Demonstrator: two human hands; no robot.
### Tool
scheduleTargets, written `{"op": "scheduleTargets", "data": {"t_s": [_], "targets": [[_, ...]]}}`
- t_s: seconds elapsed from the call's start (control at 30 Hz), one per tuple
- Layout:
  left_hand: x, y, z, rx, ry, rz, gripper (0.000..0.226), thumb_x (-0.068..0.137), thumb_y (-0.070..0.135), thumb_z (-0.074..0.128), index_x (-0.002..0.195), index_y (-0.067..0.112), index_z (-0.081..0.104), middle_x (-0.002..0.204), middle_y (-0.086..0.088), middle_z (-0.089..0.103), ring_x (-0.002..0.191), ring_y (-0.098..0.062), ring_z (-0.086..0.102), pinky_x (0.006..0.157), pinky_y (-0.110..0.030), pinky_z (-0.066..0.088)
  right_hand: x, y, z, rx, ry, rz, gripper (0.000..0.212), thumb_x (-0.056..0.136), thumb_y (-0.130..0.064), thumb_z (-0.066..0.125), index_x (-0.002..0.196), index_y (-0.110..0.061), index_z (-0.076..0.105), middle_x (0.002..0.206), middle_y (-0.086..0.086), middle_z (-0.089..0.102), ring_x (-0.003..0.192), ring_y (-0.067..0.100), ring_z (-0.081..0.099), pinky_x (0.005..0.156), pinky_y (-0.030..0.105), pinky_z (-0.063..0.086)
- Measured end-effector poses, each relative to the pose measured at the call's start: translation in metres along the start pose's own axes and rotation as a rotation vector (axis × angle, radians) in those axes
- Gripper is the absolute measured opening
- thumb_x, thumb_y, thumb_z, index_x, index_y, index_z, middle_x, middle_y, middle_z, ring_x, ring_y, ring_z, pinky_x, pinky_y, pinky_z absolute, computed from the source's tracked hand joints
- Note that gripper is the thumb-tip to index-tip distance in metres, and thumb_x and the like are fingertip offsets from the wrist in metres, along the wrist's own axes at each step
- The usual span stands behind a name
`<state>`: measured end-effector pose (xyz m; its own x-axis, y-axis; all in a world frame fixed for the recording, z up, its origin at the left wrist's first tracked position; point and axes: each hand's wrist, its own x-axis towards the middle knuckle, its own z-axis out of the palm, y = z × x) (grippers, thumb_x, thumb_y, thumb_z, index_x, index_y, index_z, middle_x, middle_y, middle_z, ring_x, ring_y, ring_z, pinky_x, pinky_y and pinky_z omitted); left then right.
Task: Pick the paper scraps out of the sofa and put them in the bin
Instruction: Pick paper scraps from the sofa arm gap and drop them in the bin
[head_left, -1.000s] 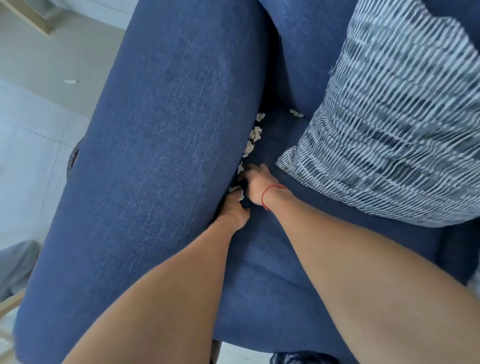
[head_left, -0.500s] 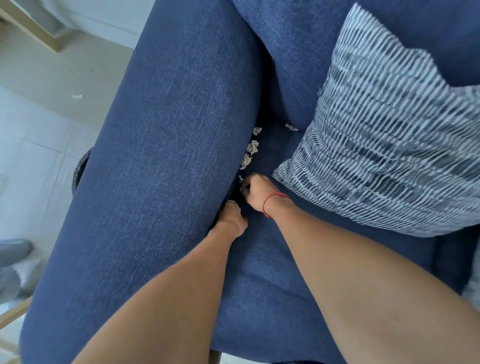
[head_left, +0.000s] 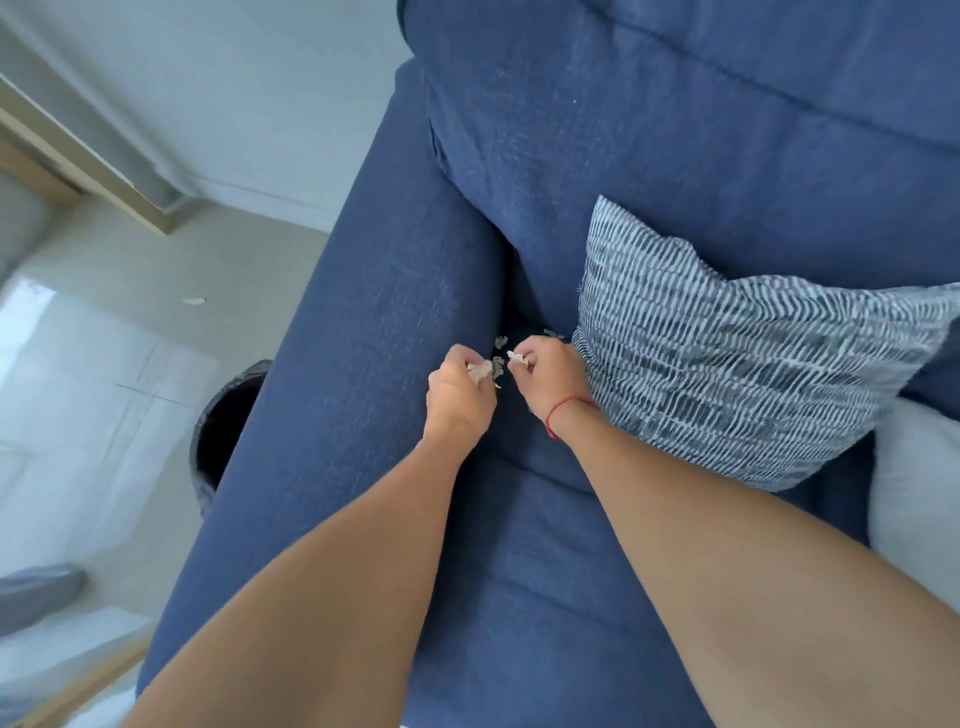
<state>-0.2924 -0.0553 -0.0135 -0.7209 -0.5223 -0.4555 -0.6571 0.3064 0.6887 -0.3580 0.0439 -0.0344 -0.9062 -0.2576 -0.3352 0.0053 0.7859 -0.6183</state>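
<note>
Both hands are raised over the crease between the blue sofa's armrest (head_left: 363, 322) and its seat cushion. My left hand (head_left: 460, 397) is closed around a pale paper scrap (head_left: 480, 370). My right hand (head_left: 545, 376), with a red string at the wrist, pinches another scrap (head_left: 516, 357) between its fingertips. A few more scraps (head_left: 500, 342) lie in the crease just beyond the hands. The dark round bin (head_left: 223, 421) stands on the floor left of the armrest, half hidden behind it.
A blue-and-white striped cushion (head_left: 727, 353) leans on the sofa back right of my hands. A white cushion (head_left: 919, 488) shows at the right edge. One stray scrap (head_left: 195, 301) lies on the pale floor. A grey shape (head_left: 36, 592) sits low left.
Both hands have lifted out of the crease, each now holding a scrap. The view has pulled back and tilted up, revealing more of the sofa back and the bin.
</note>
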Motion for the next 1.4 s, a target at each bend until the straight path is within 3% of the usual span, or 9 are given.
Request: {"op": "scheduleTargets", "data": {"t_s": [0.1,0.27,0.4,0.6,0.77,1.0,1.17,1.3,1.4], "targets": [[0.000,0.009,-0.028,-0.052,0.073,0.050,0.031,0.093,0.015,0.053,0.124,0.012,0.054,0.105,-0.004,0.065,0.095,-0.023,0.063,0.085,-0.038,0.054,-0.009,-0.026,0.002,0.017,0.014,-0.028,0.012,0.087,-0.021,0.059,0.088,-0.018,0.070,0.088,0.011,0.073,0.083,0.031,0.067,0.076,0.041,0.056],[0.009,0.002,-0.090,-0.122,0.195,0.063,0.023,0.096,0.025,0.051,0.096,0.010,0.069,0.084,0.000,0.065,0.068,-0.015,0.058,0.056,-0.022,0.044,-0.017,-0.086,0.013,-0.003,0.045,-0.182,0.015,0.090,-0.020,0.058,0.094,-0.015,0.072,0.100,0.009,0.064,0.090,0.027,0.063,0.076,0.038,0.053],[0.013,-0.029,-0.151,-0.136,0.285,0.053,0.024,0.095,0.026,0.054,0.084,0.011,0.069,0.071,0.002,0.058,0.060,-0.016,0.050,0.055,-0.027,0.041,-0.016,-0.145,0.043,-0.014,0.027,-0.225,0.017,0.091,-0.018,0.056,0.093,-0.010,0.071,0.102,0.011,0.062,0.091,0.028,0.061,0.079,0.037,0.052],[0.005,-0.124,-0.236,-0.122,0.437,-0.244,0.021,0.089,0.021,0.058,0.100,0.005,0.068,0.104,-0.009,0.069,0.094,-0.026,0.061,0.077,-0.026,0.041,-0.037,-0.229,0.127,-0.023,-0.186,-0.325,0.019,0.087,-0.012,0.050,0.089,-0.006,0.069,0.097,0.011,0.066,0.089,0.029,0.062,0.077,0.036,0.054],[0.001,-0.175,-0.280,-0.137,0.439,-0.364,0.021,0.087,0.023,0.058,0.097,0.006,0.065,0.100,-0.012,0.068,0.089,-0.028,0.061,0.079,-0.032,0.049,-0.057,-0.266,0.183,-0.088,-0.403,-0.333,0.013,0.085,-0.011,0.056,0.086,-0.011,0.069,0.087,0.004,0.066,0.085,0.026,0.064,0.077,0.034,0.055],[0.004,-0.187,-0.299,-0.143,0.305,-0.464,0.026,0.092,0.017,0.049,0.067,0.013,0.053,0.069,-0.004,0.051,0.080,-0.028,0.050,0.071,-0.028,0.039,-0.065,-0.282,0.212,-0.255,-0.516,-0.286,0.031,0.089,-0.008,0.051,0.118,-0.011,0.061,0.118,0.009,0.062,0.106,0.028,0.061,0.093,0.038,0.053],[0.003,-0.178,-0.290,0.018,0.115,-0.447,0.042,0.094,0.025,0.047,0.123,-0.005,0.055,0.125,-0.022,0.060,0.118,-0.037,0.056,0.096,-0.039,0.047,-0.060,-0.276,0.203,-0.307,-0.539,-0.254,0.033,0.089,-0.007,0.047,0.122,-0.011,0.052,0.123,0.012,0.055,0.102,0.025,0.052,0.084,0.035,0.047],[0.000,-0.159,-0.273,0.061,0.058,-0.388,0.055,0.095,0.031,0.047,0.140,-0.001,0.041,0.134,-0.020,0.056,0.125,-0.034,0.051,0.102,-0.039,0.042,-0.059,-0.262,0.174,-0.193,-0.468,-0.224,0.037,0.092,-0.009,0.047,0.129,-0.010,0.054,0.136,0.009,0.051,0.122,0.027,0.053,0.099,0.036,0.046],[0.000,-0.134,-0.256,0.056,0.058,-0.327,0.058,0.098,0.031,0.043,0.148,0.005,0.028,0.143,-0.015,0.048,0.128,-0.029,0.048,0.098,-0.031,0.038,-0.058,-0.247,0.143,-0.112,-0.402,-0.209,0.032,0.094,-0.009,0.045,0.123,-0.007,0.058,0.133,0.012,0.051,0.113,0.031,0.058,0.097,0.042,0.051]]}}
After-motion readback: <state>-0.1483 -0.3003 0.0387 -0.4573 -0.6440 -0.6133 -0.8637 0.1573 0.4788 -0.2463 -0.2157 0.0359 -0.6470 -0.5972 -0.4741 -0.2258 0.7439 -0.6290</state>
